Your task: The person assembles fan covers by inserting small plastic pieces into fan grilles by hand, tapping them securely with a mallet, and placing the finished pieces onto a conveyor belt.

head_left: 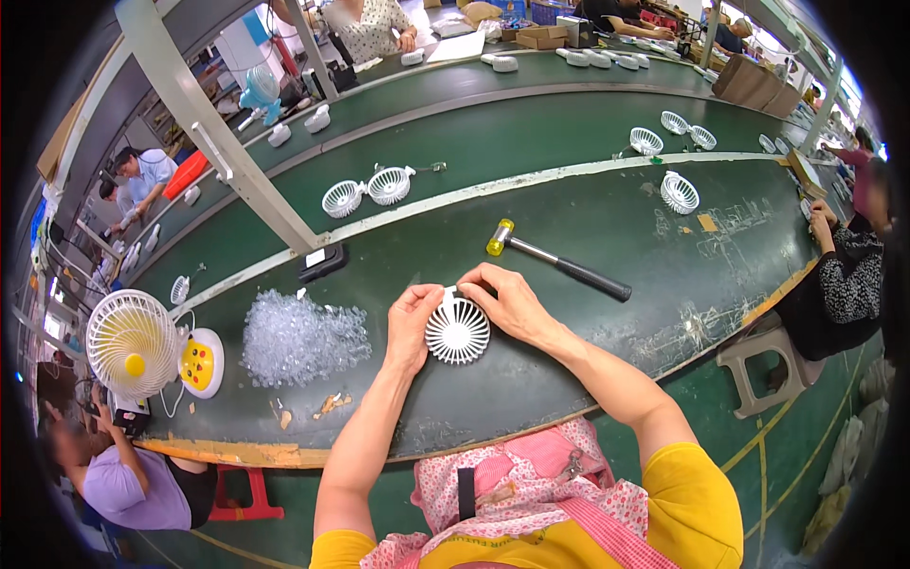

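A white round fan housing (457, 331) with radial slats lies on the dark green bench in front of me. My left hand (411, 322) pinches the upper left of its short neck, thumb and fingertips together. From the other side my right hand (507, 302) closes on the neck's top, its fingers curled. What sits between the fingertips is too small to make out. Beyond my right hand lies a hammer with a yellow head (500, 237) and a black handle (594, 279). Left of my left hand spreads a pile of small clear plastic pieces (301, 339).
A white desk fan (133, 343) with a yellow base stands at the left, near a black box (323, 262). Fan housings (389, 186) ride the green conveyor; another housing (680, 192) lies at the right. A metal post (223, 133) rises at left. Co-workers sit on both sides.
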Available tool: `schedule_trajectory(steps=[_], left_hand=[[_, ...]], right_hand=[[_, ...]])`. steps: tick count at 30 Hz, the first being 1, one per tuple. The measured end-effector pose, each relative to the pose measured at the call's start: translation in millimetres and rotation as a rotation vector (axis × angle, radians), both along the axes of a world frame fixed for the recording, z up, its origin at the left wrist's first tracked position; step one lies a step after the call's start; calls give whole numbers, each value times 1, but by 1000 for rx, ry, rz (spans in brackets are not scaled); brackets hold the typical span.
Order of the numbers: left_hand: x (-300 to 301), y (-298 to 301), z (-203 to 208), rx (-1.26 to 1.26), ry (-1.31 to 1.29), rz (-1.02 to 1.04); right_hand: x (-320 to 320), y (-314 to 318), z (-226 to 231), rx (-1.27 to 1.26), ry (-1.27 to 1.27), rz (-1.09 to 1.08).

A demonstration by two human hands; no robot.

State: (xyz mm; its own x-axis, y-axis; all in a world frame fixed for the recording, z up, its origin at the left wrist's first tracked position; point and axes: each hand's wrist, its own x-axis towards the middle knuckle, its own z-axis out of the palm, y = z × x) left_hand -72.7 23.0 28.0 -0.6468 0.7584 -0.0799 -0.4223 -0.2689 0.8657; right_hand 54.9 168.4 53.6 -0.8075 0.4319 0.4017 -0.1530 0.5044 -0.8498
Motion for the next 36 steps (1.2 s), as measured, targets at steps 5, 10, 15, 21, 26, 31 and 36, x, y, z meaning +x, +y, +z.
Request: schedule_trajectory(steps=[5, 10, 15, 21, 26, 31, 36], left_hand=[[-1, -1, -2, -22, 125, -8], [-9, 6, -5, -81, 498, 219], [-7, 10, -13, -181, 678, 271], [-4, 13, -18, -252, 805, 274], [-3, 12, -13, -267, 834, 256], [-3, 17, -12, -258, 848, 226], [-3, 4, -3, -345, 1358, 398]], right_hand=[[-3, 4, 8, -236, -180, 135], [-29, 59, 19, -132, 131, -132], [-63, 143, 35, 565, 324, -581], [-142, 153, -14, 642, 12, -350], [-205, 128, -26, 566, -281, -140], [-212, 129, -31, 836, -309, -377], [-131, 45, -2, 1068, -102, -274]])
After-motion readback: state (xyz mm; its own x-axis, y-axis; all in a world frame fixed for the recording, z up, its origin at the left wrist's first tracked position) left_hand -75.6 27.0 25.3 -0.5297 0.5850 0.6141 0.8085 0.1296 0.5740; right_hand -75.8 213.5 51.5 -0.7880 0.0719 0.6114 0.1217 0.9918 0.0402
